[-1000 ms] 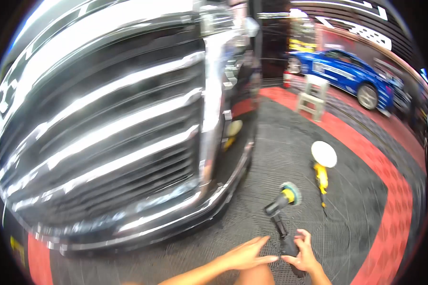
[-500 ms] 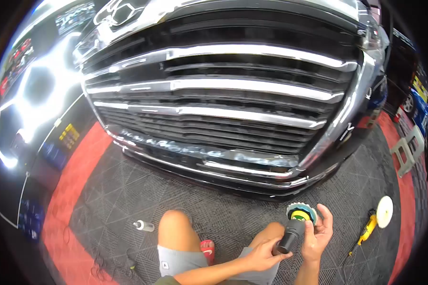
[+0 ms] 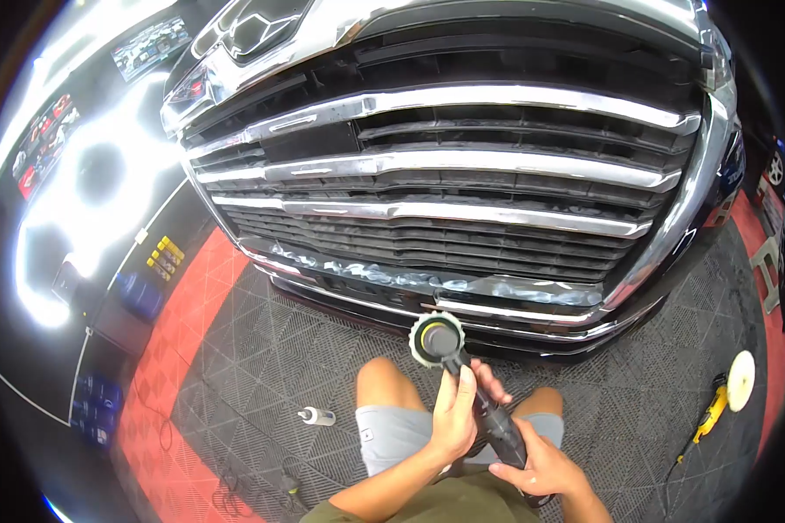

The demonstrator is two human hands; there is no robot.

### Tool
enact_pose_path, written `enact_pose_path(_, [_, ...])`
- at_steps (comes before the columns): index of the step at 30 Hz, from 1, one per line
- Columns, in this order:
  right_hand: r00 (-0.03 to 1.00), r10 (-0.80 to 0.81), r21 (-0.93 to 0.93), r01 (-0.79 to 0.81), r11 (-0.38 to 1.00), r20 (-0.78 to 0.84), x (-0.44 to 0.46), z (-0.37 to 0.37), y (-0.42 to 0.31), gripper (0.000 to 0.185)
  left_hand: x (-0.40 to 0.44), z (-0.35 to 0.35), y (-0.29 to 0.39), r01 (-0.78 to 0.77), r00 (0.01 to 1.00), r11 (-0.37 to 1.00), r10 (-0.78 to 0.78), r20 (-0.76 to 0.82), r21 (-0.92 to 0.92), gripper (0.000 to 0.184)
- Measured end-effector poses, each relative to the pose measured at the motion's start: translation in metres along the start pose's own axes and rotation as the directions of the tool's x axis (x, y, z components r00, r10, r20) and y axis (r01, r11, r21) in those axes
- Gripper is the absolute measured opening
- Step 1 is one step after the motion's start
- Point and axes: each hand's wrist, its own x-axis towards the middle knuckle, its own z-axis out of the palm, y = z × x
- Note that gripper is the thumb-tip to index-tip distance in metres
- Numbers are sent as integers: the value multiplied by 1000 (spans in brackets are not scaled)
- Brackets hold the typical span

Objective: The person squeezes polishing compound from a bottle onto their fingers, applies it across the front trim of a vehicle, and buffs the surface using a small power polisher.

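Both of my hands hold a black handheld polisher [image 3: 497, 425] with a round, pale-edged pad [image 3: 418, 350] on its head. My left hand [image 3: 452, 420] is wrapped around the neck just behind the head, thumb on top and fingertips showing on the far side. Farther back, my right hand [image 3: 545, 466] grips the rear of the body. The pad is close to the lower edge of a black car's front bumper [image 3: 358, 295]; whether they touch I cannot tell. Whitish smears [image 3: 392, 276] run along the glossy strip below the chrome-barred grille [image 3: 497, 161].
On the dark tiled floor [image 3: 262, 366], a white bottle [image 3: 317, 417] lies left of my knees. To the right is a yellow polisher [image 3: 712, 415] with a white pad [image 3: 741, 381] and a trailing cord. Blue containers [image 3: 100, 405] stand at the left wall, a grey stool [image 3: 766, 270] at the right.
The polisher has swung left and its head now points toward the bumper. My right hand has gone from the pad to the rear of the body, my left hand to the neck. The view has shifted.
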Motion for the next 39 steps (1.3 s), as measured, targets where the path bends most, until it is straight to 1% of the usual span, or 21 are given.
enact_pose_path(1, [993,-106,48,108,993,-48,10,6,0,85,6,2,10,-54,995,997,49,84,52,32])
enact_pose_path(2, [994,-99,66,103,992,-55,20,11,-6,85,12,1,18,-107,981,989,89,171,100,39])
enact_pose_path(3, [982,-180,90,185,979,-57,34,14,-19,83,16,-6,24,-137,960,988,116,257,67,46])
enact_pose_path(4, [963,-260,111,266,958,-68,49,16,-32,81,21,-10,33,-155,968,984,134,212,85,46])
enact_pose_path(6, [965,-263,127,261,957,-2,71,22,-53,75,34,-24,53,-173,964,984,176,201,-31,47])
enact_pose_path(7, [975,-220,111,217,970,14,82,24,-64,73,43,-28,62,-210,957,977,211,198,-22,47])
enact_pose_path(8, [984,-174,103,170,980,32,89,26,-76,72,46,-29,72,-189,967,980,196,166,-57,47])
enact_pose_path(9, [990,-129,73,125,989,51,95,29,-85,68,51,-33,80,-173,974,984,176,146,-32,47])
enact_pose_path(12, [998,-22,121,14,993,61,107,31,-105,72,61,-35,92,-114,990,993,112,81,17,47])
enact_pose_path(13, [997,-62,113,57,992,38,109,32,-103,72,65,-36,92,-88,994,996,88,62,-2,47])
enact_pose_path(14, [998,-51,132,47,990,29,110,32,-103,72,66,-38,92,-61,997,998,61,42,-21,48])
enact_pose_path(17, [998,17,155,-26,988,63,111,30,-103,70,72,-38,87,-28,997,998,32,74,-50,49])
enact_pose_path(19, [1000,-17,141,18,990,-5,110,33,-98,69,75,-35,84,-19,996,996,26,87,-82,49])
enact_pose_path(23, [999,45,142,-48,989,21,104,26,-101,70,76,-28,81,3,994,998,4,108,-69,50])
enact_pose_path(26, [999,26,192,-22,981,-19,104,27,-99,70,78,-28,81,15,994,990,0,109,-141,50])
enact_pose_path(29, [998,-19,191,31,981,-62,99,21,-100,69,79,-20,74,34,990,990,-15,137,-138,50])
enact_pose_path(31, [998,58,177,-52,983,-29,90,14,-103,67,76,-11,70,53,990,993,-38,138,-104,50])
enact_pose_path(35, [998,55,214,-46,976,-35,91,16,-100,66,77,-13,74,72,995,987,-62,77,-145,47])
enact_pose_path(37, [990,-49,200,75,977,-130,95,23,-97,62,77,-17,75,56,996,987,-43,83,-154,47])
enact_pose_path(38, [990,-46,205,73,976,-132,92,21,-98,62,76,-18,75,54,995,985,-41,87,-162,47])
enact_pose_path(39, [996,8,205,11,979,-90,89,16,-101,64,76,-16,73,70,994,985,-55,97,-159,47])
